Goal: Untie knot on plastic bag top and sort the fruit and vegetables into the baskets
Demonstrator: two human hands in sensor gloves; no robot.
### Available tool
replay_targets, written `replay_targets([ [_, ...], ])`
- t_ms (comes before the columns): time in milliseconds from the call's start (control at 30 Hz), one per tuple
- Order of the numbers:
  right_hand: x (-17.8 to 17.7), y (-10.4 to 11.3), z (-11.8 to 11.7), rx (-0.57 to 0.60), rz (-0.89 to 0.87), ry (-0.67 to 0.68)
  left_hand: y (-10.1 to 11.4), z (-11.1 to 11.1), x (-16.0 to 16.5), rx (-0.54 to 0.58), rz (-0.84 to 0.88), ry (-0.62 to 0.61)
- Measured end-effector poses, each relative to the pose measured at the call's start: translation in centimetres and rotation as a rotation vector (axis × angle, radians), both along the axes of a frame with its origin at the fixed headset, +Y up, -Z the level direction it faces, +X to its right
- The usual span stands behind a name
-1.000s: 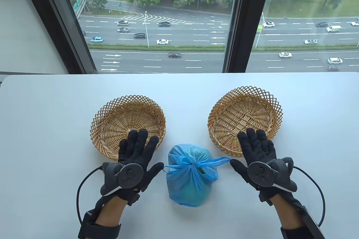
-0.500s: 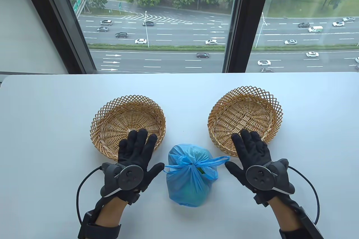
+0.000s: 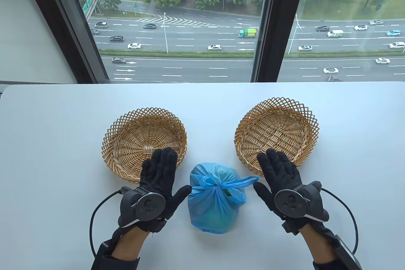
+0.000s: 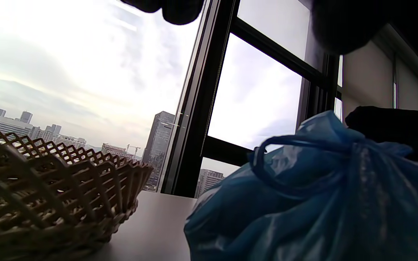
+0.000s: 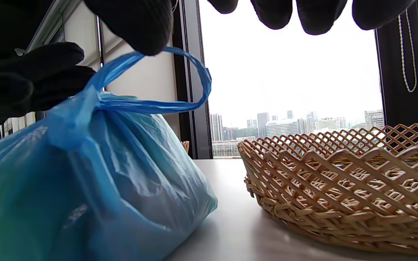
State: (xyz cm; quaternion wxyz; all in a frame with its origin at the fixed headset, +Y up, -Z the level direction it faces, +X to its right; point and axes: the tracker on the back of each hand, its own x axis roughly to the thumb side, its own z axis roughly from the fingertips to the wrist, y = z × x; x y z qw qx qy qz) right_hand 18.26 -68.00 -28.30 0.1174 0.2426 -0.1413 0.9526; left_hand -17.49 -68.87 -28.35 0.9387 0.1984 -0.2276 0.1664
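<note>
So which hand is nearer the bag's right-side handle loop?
Right. The right hand has its thumb at the handle loop; the left hand sits across the knot.

The knotted bag (image 3: 215,202) sits on the counter (image 3: 57,143) near its front edge, centred between two baskets. The left basket (image 3: 144,143) lies behind and to the left of the bag; the right basket (image 3: 277,135) lies behind and to its right. The left hand (image 3: 158,184) flanks the bag's left side, the right hand (image 3: 281,184) its right side. A window (image 3: 177,23) stands behind the counter.
</note>
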Motion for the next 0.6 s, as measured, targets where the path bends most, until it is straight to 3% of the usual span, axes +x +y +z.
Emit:
replay_targets([
  [267, 0.0, -0.7, -0.6, -0.072, -0.038, 0.004, -0.7, 0.0, 1.0, -0.037, 0.047, -0.057],
  [467, 0.3, 1.5, 0.8, 0.073, -0.15, -0.001, -1.2, 0.3, 2.3, -0.069, 0.064, -0.123],
  [600, -0.7, 1.9, 1.8, 0.135, -0.126, 0.03, -1.2, 0.6, 2.9, -0.066, 0.064, -0.149],
])
